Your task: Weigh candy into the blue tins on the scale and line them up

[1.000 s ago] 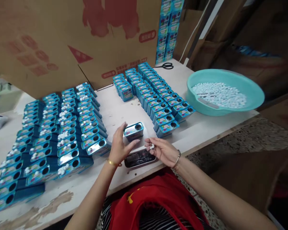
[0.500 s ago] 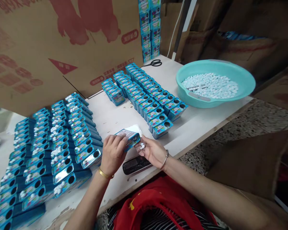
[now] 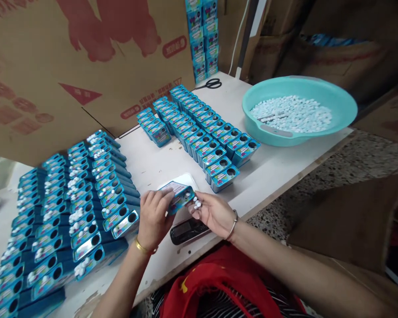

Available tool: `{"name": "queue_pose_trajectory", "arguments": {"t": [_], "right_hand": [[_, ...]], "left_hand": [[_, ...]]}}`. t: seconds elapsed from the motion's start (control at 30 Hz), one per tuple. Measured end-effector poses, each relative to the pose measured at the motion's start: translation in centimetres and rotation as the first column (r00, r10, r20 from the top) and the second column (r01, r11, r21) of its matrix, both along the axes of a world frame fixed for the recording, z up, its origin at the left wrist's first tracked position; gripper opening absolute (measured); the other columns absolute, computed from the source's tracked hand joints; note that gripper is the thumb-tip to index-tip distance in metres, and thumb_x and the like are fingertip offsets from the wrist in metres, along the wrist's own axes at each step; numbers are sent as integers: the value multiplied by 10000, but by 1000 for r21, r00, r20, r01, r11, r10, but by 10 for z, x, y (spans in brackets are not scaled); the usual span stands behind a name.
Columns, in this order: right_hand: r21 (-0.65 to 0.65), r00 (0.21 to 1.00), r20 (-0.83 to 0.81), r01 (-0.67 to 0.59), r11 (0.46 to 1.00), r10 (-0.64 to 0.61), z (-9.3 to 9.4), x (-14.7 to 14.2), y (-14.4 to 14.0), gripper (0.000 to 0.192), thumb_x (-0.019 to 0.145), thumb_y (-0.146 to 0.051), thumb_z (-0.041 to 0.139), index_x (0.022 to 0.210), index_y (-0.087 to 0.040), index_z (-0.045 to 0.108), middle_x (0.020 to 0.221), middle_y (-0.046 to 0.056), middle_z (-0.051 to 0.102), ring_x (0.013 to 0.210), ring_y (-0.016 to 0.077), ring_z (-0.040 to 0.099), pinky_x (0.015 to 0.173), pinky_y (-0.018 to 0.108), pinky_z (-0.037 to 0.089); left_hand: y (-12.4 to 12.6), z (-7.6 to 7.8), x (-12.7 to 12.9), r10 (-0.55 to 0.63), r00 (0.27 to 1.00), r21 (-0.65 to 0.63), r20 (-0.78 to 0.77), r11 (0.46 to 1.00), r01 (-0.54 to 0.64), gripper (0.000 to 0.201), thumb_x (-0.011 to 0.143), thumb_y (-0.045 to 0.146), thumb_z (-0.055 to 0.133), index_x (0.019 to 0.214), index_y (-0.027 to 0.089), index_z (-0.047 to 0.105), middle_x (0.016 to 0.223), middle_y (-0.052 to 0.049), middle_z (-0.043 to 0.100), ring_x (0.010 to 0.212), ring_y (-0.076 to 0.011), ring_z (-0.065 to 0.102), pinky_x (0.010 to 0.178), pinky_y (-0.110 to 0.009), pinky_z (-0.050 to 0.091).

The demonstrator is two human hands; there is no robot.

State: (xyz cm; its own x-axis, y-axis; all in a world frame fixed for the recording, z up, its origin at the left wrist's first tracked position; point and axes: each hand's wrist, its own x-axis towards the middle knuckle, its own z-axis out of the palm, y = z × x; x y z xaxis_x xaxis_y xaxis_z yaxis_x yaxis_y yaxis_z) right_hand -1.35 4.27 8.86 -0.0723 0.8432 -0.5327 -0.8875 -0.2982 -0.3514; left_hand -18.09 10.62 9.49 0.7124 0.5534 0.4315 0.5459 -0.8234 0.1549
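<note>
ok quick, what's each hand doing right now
Left hand: closed around a tilted blue box.
Right hand: fingers curled, holding a few small white pieces beside the box's round hole.

Small packing workshop: rows of blue containers (image 3: 224, 177) on worn white table (image 3: 268, 170), basin (image 3: 278, 139) of white pellets (image 3: 293, 114), printed carton (image 3: 126, 84) behind

The left hand (image 3: 155, 216) is covering one end of a blue tin (image 3: 179, 201), which is hiding part of the white plate (image 3: 188, 178). The right hand (image 3: 215, 215), its fingers half concealing some white pellets (image 3: 197, 203), is screening one end of the black scale (image 3: 195, 233) — its display (image 3: 181, 228) is showing too dimly to read. The view's edges are cropping the cardboard box (image 3: 126, 79), stacked tins (image 3: 203, 42) and both forearms (image 3: 285, 258).
</note>
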Motion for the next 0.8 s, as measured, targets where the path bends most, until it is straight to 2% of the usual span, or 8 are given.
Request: {"name": "queue_pose_trajectory", "arguments": {"t": [0.1,0.2,0.37,0.5,0.6,0.67,0.73,0.8], "right_hand": [[24,998,55,-25,999,23,-3,3,-4,125,754,-213,648,806,-100,636,673,40,616,527,84,523,431,185,367],[38,995,95,-37,999,34,-9,5,-10,265,679,-283,747,870,-123,656,703,23,613,528,77,497,446,202,380],[3,992,125,-17,1000,16,-18,11,-26,342,600,-370,815,823,-148,682,684,2,588,518,53,462,481,193,389],[-65,993,116,13,998,-6,-23,21,-40,327,579,-359,834,814,-170,709,695,-2,592,541,45,475,514,173,414],[-94,992,125,34,995,-22,-26,26,-48,312,569,-341,841,804,-175,720,695,9,605,549,61,491,494,178,426],[-105,993,120,35,994,-22,-29,27,-52,304,565,-318,844,804,-173,724,704,18,621,568,72,517,491,175,440],[-126,995,102,22,992,-9,-33,29,-57,293,563,-286,843,806,-169,726,721,28,643,592,82,553,503,170,465],[-159,996,83,3,987,11,-37,31,-62,252,582,-248,827,795,-160,727,739,43,667,627,101,596,521,171,491]], "left_hand": [[19,1,7,189,971,-254,144,956,-149,310,786,300,630,1056,210,507,929,-28,629,821,-167,583,729,-294,441],[63,3,25,325,932,-382,161,891,-244,364,727,312,678,1024,198,500,877,2,601,761,-149,568,692,-272,446],[159,-8,60,387,917,-325,91,882,-340,328,669,207,689,939,174,504,904,-31,565,835,-173,547,761,-307,453],[203,-22,75,455,888,-261,68,867,-425,287,696,198,679,942,164,535,986,-91,528,962,-230,531,833,-368,436],[206,-19,75,520,853,-224,29,836,-502,325,716,222,674,1012,179,548,1070,-122,503,1061,-292,494,880,-444,402],[194,-7,65,519,854,-206,-6,836,-509,392,731,243,671,1091,186,527,1127,-128,496,1102,-299,479,906,-458,386],[170,12,44,406,912,-212,-50,888,-407,404,773,270,641,1141,182,500,1131,-112,519,1072,-253,509,917,-417,396],[136,35,13,174,980,-269,-94,944,-193,355,827,314,585,1142,178,493,1067,-79,565,985,-192,550,898,-355,422]]}}
